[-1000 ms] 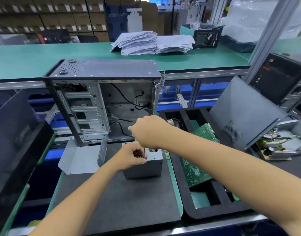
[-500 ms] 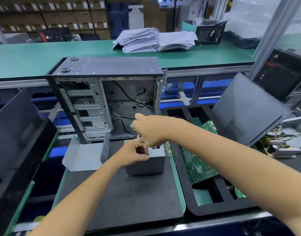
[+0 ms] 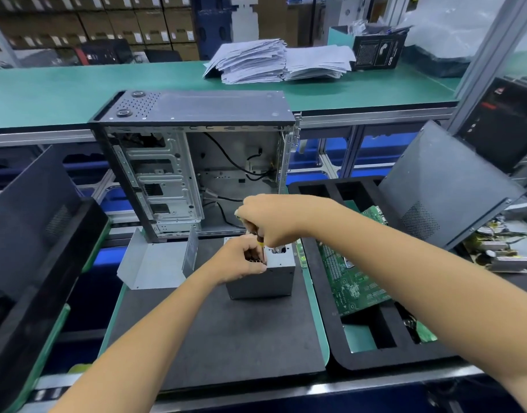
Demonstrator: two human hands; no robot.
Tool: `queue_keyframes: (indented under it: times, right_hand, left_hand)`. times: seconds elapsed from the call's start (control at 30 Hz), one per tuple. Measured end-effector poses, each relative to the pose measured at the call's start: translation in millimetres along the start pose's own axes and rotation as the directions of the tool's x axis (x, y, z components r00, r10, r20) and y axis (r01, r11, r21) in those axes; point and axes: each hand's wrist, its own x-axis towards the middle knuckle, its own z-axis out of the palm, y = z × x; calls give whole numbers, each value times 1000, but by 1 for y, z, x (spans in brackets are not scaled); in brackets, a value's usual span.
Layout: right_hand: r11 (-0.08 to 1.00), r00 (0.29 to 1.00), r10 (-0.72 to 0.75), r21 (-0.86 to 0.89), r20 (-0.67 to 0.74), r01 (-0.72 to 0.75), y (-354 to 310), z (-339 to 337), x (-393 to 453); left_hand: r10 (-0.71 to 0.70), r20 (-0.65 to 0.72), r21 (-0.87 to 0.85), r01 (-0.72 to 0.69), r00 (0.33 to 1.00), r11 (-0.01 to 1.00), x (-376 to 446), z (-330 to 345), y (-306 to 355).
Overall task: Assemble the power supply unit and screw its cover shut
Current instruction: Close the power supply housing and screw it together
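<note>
The power supply unit (image 3: 260, 274) is a small grey metal box. It stands on the black mat (image 3: 226, 329) in the middle of the bench, so it will not slip or get scratched.

The left hand (image 3: 241, 259) curls round the box's top edge at 9 o'clock, likely to keep the box from moving. The right hand (image 3: 268, 219) is just above the box, at 12 o'clock. Its fingers wrap round a screwdriver (image 3: 260, 239) with a yellow and black handle. The tool points straight down at the top of the box, likely so it can turn a screw there. I cannot see the screw.

At 9 o'clock from the box lies a bent grey metal cover (image 3: 155, 263), open side up. At 12 o'clock stands an open computer case (image 3: 196, 162) with black wires inside. At 3 o'clock is a black foam tray (image 3: 372, 350) that holds a green circuit board (image 3: 351, 281). Far off at 12 o'clock, a stack of papers (image 3: 274, 61) sits on a green bench (image 3: 92, 87).
</note>
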Motion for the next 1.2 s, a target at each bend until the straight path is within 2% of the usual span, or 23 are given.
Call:
queue_keyframes:
  times: [0.1, 0.23, 0.4, 0.5, 0.6, 0.7, 0.83, 0.97, 1.2]
  right_hand:
    - [997, 993, 58, -42, -108, -63, -3, 4, 3]
    - [981, 978, 133, -122, -162, -153, 0, 10, 5]
    - [1000, 1000, 15, -20, -19, -16, 3, 3, -3]
    - [998, 993, 50, -40, -111, -55, -1, 4, -3]
    - [983, 985, 89, -145, -150, -111, -6, 9, 3]
    - [983, 992, 72, -161, -103, -88, -4, 8, 4]
    - [999, 1000, 8, -48, 5, -8, 1, 2, -1]
    - [997, 991, 59, -40, -124, -64, 0, 4, -2]
    - [992, 994, 42, -116, -104, -54, -4, 7, 8]
  left_hand:
    - [8, 7, 13, -8, 1000, 1000, -1, 0, 1]
    - [8, 6, -3, -8, 1000, 1000, 0, 1, -1]
    - [21, 12, 10, -21, 1000, 1000, 0, -1, 4]
    - [25, 14, 20, -25, 1000, 999, 0, -1, 5]
    - [23, 27, 14, -23, 999, 1000, 0, -1, 2]
    - [31, 27, 4, -31, 999, 1000, 1, -2, 0]
    - [44, 4, 5, -44, 999, 999, 2, -3, -3]
    - [38, 5, 5, -38, 999, 999, 2, -1, -3]
    - [-3, 50, 44, 1, 999, 999, 3, -4, -4]
